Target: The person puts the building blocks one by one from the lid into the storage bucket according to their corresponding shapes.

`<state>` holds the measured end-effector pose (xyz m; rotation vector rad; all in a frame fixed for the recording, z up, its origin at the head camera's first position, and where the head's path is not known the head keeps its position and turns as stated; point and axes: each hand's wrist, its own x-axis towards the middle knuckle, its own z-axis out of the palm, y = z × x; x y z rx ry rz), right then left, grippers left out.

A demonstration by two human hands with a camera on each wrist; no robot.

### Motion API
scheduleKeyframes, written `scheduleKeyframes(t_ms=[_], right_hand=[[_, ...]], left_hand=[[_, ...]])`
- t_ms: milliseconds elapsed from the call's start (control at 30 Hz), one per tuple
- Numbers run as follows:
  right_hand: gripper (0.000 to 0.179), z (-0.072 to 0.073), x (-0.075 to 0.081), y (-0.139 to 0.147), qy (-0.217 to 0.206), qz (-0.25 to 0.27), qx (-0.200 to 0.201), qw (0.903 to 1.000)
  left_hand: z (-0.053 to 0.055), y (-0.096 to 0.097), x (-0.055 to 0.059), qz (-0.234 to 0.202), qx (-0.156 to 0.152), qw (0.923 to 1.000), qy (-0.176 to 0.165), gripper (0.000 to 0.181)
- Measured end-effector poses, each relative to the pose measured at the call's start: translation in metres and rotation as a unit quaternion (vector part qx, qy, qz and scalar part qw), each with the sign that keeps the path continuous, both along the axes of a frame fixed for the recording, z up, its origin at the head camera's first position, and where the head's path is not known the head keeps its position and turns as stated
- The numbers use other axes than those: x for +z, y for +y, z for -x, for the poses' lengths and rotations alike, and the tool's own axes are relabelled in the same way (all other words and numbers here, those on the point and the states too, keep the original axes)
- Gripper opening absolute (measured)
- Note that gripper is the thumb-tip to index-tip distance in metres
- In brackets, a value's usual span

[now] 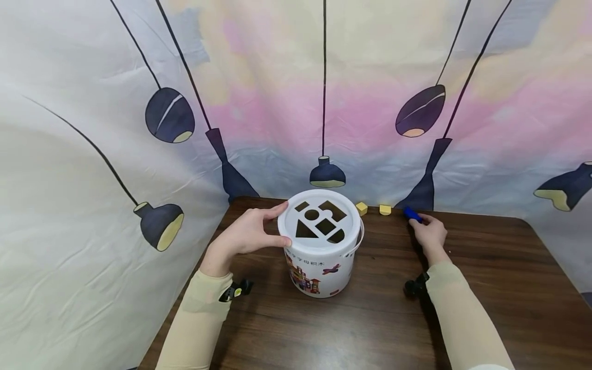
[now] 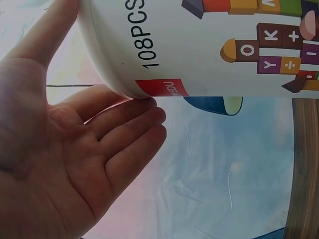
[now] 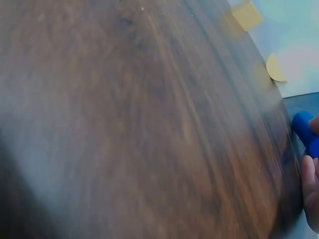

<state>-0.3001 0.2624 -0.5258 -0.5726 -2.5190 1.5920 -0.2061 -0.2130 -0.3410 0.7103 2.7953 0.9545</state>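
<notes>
A white toy-block bucket (image 1: 319, 272) stands upright on the table, its lid (image 1: 289, 226) pierced with several shaped holes. My left hand (image 1: 247, 231) holds the bucket at the lid's left edge, thumb on the near side and index finger on the far side. In the left wrist view, the other fingers of the left hand (image 2: 99, 134) extend fairly straight below the bucket's printed wall (image 2: 199, 55). At the table's back, right of the bucket, my right hand (image 1: 430, 235) grips a blue block (image 1: 411, 214). Rounded blue parts (image 3: 301, 123) show in the right wrist view, partly cut off.
Two small yellow blocks, one (image 1: 362, 208) just behind the bucket and another (image 1: 385, 209) farther right, lie along the table's back edge. A white handle (image 1: 359, 241) hangs at the bucket's right side. Behind the brown table (image 1: 379, 318) hangs a lamp-patterned cloth (image 1: 277, 103).
</notes>
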Motion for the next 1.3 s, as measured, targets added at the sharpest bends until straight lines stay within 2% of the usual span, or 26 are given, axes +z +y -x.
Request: scheduleKeyframes(t_ms=[233,500,733,900,1067,1200,1300], right_hand=[[0.065,-0.009,-0.001,0.010,0.008,0.041,0.018,0.9990],[0.063,-0.018,-0.001,0.010,0.020,0.042,0.026,0.9986],[0.058,-0.022,0.002,0.005,0.053,0.074,0.020,0.9956],[0.057,-0.024,0.008,-0.001,0.081,0.131,-0.002,0.9881],[0.056,-0.025,0.019,-0.011,0.109,0.171,-0.005,0.9792],[0.053,-0.028,0.027,-0.019,0.136,0.175,0.001,0.9752],[0.050,-0.031,0.030,-0.024,0.161,0.150,0.015,0.9755]], left_hand=[[0.000,0.000,-0.001,-0.001,0.007,1.0000,-0.003,0.100],[0.000,0.000,-0.002,0.002,0.003,1.0000,0.002,0.100],[0.001,0.001,-0.001,0.008,0.003,0.9999,0.009,0.099],[0.001,0.001,-0.001,0.009,0.003,0.9999,0.009,0.099],[0.002,0.001,-0.001,0.010,0.003,0.9999,0.006,0.099],[0.002,0.000,-0.002,0.008,0.000,0.9999,0.007,0.099],[0.002,0.000,-0.003,0.006,0.001,0.9999,0.008,0.099]])
